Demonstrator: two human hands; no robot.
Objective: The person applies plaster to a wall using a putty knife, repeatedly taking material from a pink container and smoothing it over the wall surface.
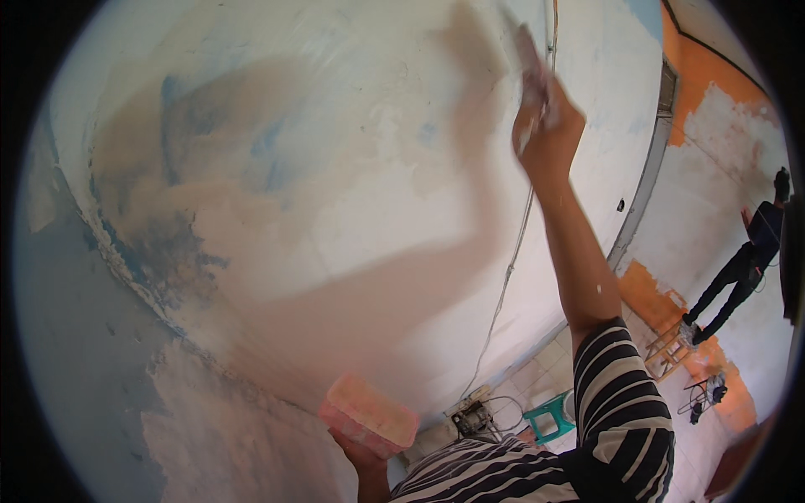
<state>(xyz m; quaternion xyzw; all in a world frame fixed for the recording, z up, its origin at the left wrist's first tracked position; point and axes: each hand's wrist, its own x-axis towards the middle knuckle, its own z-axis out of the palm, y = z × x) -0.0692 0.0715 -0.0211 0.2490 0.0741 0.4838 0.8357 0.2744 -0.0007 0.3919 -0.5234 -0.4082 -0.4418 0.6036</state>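
Observation:
My right hand (549,130) is raised high at the wall (394,201), closed around a thin flat-bladed tool (528,52) that looks like a putty knife. Motion blurs its blade, and pale smears coat the fingers. Low and close to my body, my left hand (360,457) grips a pink rectangular tub (369,412) from below. Pale, pinkish filler seems to cover the tub's upper face. The wall is patched in white and beige with blue showing through, and my arm's shadow falls across it.
A thin cable (503,293) runs down the wall. Below are a green plastic stool (549,419) and a dark machine with wires (474,419). At the right, a person (742,260) stands on a wooden stand (667,352) facing an orange-and-white wall. A rough corner seam (126,264) lies left.

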